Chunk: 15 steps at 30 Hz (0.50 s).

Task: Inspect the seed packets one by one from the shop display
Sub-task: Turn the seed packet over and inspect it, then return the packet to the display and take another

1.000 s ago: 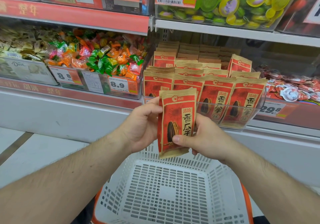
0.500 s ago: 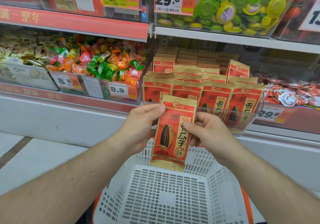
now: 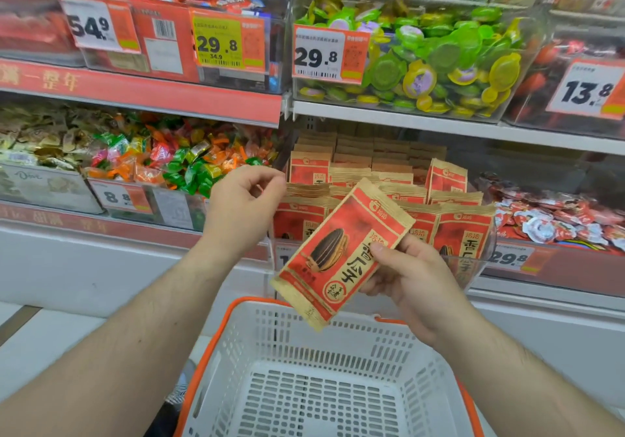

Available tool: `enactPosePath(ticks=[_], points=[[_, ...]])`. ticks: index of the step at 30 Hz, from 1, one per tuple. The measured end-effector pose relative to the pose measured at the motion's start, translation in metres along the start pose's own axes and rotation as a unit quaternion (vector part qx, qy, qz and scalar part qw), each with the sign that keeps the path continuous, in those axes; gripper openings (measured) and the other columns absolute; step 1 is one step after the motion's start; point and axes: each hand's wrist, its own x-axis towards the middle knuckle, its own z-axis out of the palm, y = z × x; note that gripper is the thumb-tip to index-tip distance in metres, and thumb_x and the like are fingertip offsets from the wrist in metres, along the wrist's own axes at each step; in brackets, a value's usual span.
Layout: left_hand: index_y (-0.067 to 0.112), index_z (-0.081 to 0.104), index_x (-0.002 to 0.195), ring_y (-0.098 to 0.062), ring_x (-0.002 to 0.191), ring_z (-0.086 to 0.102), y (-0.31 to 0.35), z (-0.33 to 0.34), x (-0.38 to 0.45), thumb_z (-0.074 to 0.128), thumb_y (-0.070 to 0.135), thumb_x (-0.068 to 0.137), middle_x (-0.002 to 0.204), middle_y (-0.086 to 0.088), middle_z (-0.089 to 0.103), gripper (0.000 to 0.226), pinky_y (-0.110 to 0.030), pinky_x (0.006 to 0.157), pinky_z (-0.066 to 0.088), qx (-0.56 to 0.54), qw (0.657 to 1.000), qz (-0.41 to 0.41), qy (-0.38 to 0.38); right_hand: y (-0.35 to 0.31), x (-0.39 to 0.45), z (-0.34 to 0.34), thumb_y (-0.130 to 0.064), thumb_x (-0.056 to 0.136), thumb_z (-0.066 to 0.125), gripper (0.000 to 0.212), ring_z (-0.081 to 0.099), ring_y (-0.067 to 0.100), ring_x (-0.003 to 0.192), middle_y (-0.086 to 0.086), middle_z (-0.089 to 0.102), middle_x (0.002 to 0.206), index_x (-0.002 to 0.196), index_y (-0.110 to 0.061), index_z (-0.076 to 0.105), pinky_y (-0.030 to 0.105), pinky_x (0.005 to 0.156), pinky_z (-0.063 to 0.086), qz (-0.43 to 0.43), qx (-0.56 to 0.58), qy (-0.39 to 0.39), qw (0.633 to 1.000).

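One seed packet point(image 3: 341, 254) tilted in my right grip point(image 3: 411, 276), above the white basket point(image 3: 236, 362).

Head view: my right grip pinches the packet's right edge, thumb on its front, the fingers behind it hidden. My left grip point(image 3: 241, 208) hangs up-left of it, loosely curled, holding nothing. Behind the held packet, the display packets point(image 3: 463, 230) are partly covered; the basket's near edge is cut off.

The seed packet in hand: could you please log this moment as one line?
right hand: holds seed packet, tilted | left hand: off packet, holds nothing | basket: below | display packets: upright
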Motion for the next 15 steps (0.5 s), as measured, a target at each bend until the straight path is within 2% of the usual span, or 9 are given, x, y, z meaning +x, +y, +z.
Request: enactPosePath(ticks=[2,4,5,7,8,10,12,15], points=[[0.024,0.069,0.099,-0.003,0.084,0.054,-0.009,0.002,0.015,0.061,0.017,0.095,0.094,0.013,0.059,0.011,-0.012,0.077,0.041,0.059,0.998,0.027,0.023,-0.011,0.005,0.0,-0.009,0.097,0.051,0.011,0.059,0.02,0.053,0.012,0.072,0.077,0.093,-0.009,0.061,0.031,0.057,0.05,-0.014,0.055,0.013,0.998],[0.014,0.068,0.116,-0.004,0.102,0.05,-0.022,0.008,0.029,0.058,0.02,0.096,0.109,0.007,0.057,0.023,-0.015,0.087,0.036,0.07,0.997,0.021,-0.016,-0.025,0.011,-0.001,-0.01,0.097,0.049,0.012,0.06,0.018,0.052,0.011,0.072,0.077,0.096,-0.01,0.061,0.029,0.054,0.052,-0.03,0.1,0.024,0.994],[0.012,0.066,0.121,-0.005,0.108,0.049,-0.026,0.012,0.033,0.057,0.028,0.095,0.113,0.007,0.057,0.032,-0.018,0.09,0.036,0.058,0.997,0.012,-0.054,-0.032,0.015,-0.001,-0.011,0.098,0.049,0.012,0.061,0.018,0.053,0.01,0.072,0.077,0.097,-0.011,0.061,0.028,0.055,0.053,-0.037,0.112,0.03,0.993],[0.016,0.069,0.117,-0.005,0.108,0.054,-0.03,0.018,0.036,0.05,0.047,0.087,0.112,0.012,0.062,0.047,-0.025,0.092,0.042,0.031,0.992,0.006,-0.121,-0.046,0.025,-0.001,-0.012,0.099,0.048,0.011,0.064,0.018,0.055,0.009,0.073,0.077,0.099,-0.013,0.059,0.028,0.058,0.055,-0.056,0.112,0.038,0.991],[0.019,0.071,0.113,-0.007,0.106,0.059,-0.031,0.021,0.036,0.049,0.049,0.087,0.11,0.013,0.067,0.046,-0.029,0.091,0.046,0.02,0.989,-0.01,-0.148,-0.052,0.03,0.001,-0.011,0.099,0.049,0.01,0.066,0.018,0.057,0.009,0.073,0.078,0.1,-0.013,0.059,0.028,0.059,0.056,-0.067,0.103,0.039,0.992],[0.025,0.073,0.106,-0.007,0.099,0.063,-0.032,0.026,0.035,0.053,0.036,0.096,0.106,0.01,0.071,0.025,-0.029,0.081,0.047,-0.007,0.981,-0.061,-0.182,-0.064,0.043,0.005,-0.009,0.098,0.051,0.009,0.069,0.02,0.062,0.009,0.074,0.082,0.102,-0.014,0.058,0.029,0.061,0.056,-0.095,0.075,0.044,0.992],[0.026,0.07,0.1,-0.003,0.092,0.061,-0.033,0.028,0.035,0.054,0.023,0.099,0.1,0.01,0.069,0.016,-0.021,0.071,0.043,-0.008,0.983,-0.085,-0.162,-0.075,0.057,0.01,-0.005,0.097,0.053,0.012,0.07,0.02,0.068,0.006,0.075,0.085,0.1,-0.016,0.059,0.028,0.062,0.057,-0.125,0.031,0.051,0.99],[0.035,0.065,0.088,0.0,0.086,0.059,-0.034,0.03,0.031,0.056,0.022,0.097,0.093,0.012,0.066,0.018,-0.023,0.072,0.045,-0.022,0.988,-0.08,-0.133,-0.086,0.079,0.019,-0.002,0.094,0.058,0.018,0.071,0.019,0.076,0.004,0.073,0.089,0.093,-0.02,0.061,0.028,0.065,0.057,-0.17,-0.064,0.066,0.981]])
